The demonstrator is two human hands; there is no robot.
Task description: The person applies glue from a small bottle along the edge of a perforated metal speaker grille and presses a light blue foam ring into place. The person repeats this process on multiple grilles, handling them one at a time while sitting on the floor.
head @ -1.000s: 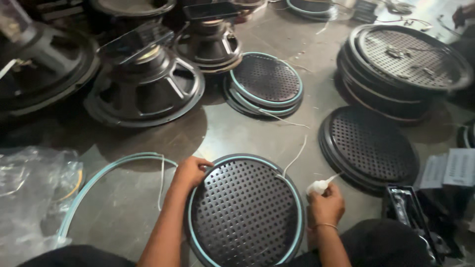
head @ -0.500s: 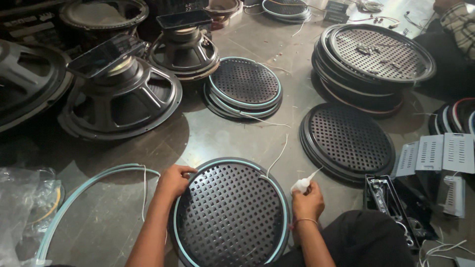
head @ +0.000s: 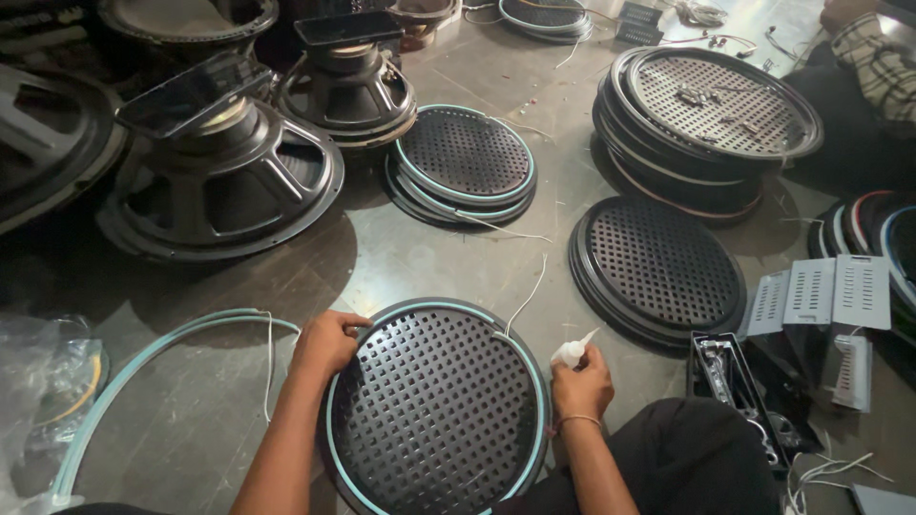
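Note:
A round black perforated speaker grille (head: 434, 410) with a pale teal rim strip lies on the floor in front of me. My left hand (head: 327, 343) grips its upper left edge. At the grille's right edge, my right hand (head: 580, 385) holds a small white glue tube (head: 572, 349) with its nozzle pointing up and right. A thin white string (head: 527, 296) trails from the rim toward the back.
A loose teal rim strip (head: 143, 367) curves at left beside a clear plastic bag (head: 38, 381). Large speaker drivers (head: 224, 172) stand at the back left. Stacked grilles (head: 468, 162), (head: 711, 119), (head: 658, 267) lie ahead. Another person's sleeve (head: 883, 62) is top right.
The view has shifted slightly, bringing the scene closer. Both hands stay at the grille's edges, the right hand keeping the glue tube.

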